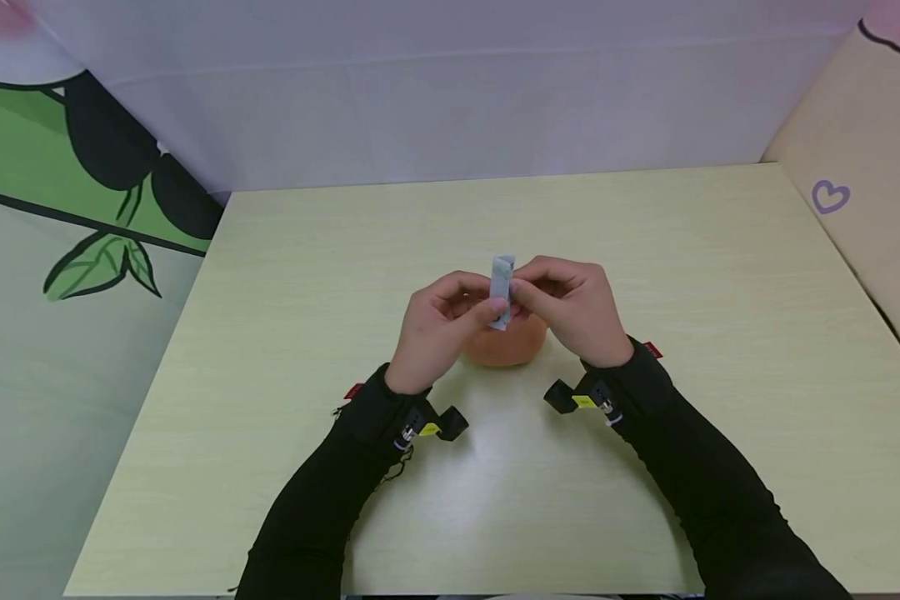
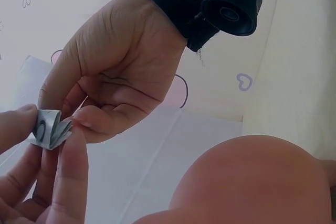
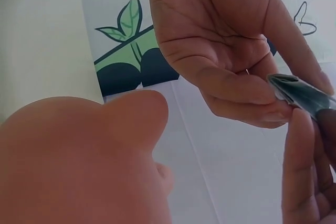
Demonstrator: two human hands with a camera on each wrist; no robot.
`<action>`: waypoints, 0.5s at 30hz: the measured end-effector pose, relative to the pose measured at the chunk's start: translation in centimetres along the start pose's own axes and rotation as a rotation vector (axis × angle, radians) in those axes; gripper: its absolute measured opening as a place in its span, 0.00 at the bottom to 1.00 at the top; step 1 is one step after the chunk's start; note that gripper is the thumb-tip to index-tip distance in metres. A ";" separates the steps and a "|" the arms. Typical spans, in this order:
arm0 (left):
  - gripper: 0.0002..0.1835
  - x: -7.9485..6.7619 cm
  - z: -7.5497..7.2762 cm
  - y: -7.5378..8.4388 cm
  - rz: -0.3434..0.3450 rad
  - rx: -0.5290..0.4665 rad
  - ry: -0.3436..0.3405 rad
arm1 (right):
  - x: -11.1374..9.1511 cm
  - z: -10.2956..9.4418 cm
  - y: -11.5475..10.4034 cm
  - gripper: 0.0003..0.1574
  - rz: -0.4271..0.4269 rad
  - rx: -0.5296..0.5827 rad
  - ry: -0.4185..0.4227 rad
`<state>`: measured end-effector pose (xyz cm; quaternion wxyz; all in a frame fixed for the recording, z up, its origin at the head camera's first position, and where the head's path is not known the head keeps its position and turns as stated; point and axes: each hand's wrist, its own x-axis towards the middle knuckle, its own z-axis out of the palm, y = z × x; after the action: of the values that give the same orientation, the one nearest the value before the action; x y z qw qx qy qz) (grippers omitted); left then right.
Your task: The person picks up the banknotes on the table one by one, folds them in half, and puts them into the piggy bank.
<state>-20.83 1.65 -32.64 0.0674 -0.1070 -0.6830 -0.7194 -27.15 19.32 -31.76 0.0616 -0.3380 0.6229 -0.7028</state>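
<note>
A folded banknote, narrow and pale blue-green, is held up between both hands. My left hand pinches its lower part, thumb on the near face. On its right edge, my right hand pinches it between thumb and fingertips. The left wrist view shows the banknote creased into several layers. Just below the hands sits a rounded orange-pink piggy bank on the table, its top partly hidden by the fingers. An ear and part of a snout of the piggy bank show in the right wrist view.
The pale wooden table runs under both forearms. A light purple cloth wall stands behind its far edge, with printed side panels at left and right. Each wrist carries a small black camera.
</note>
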 end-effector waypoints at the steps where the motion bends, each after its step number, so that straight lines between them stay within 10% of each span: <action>1: 0.13 0.0 0.0 0.0 0.000 0.003 0.003 | 0.0 0.0 0.0 0.07 -0.001 0.003 -0.002; 15: 0.11 1.2 0.5 -0.3 0.013 0.018 0.056 | 0.8 -1.1 0.3 0.10 0.003 -0.003 -0.044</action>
<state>-22.02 2.25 -32.64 0.0921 -0.0907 -0.6867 -0.7153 -28.48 19.78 -31.67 0.0758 -0.3522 0.6230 -0.6943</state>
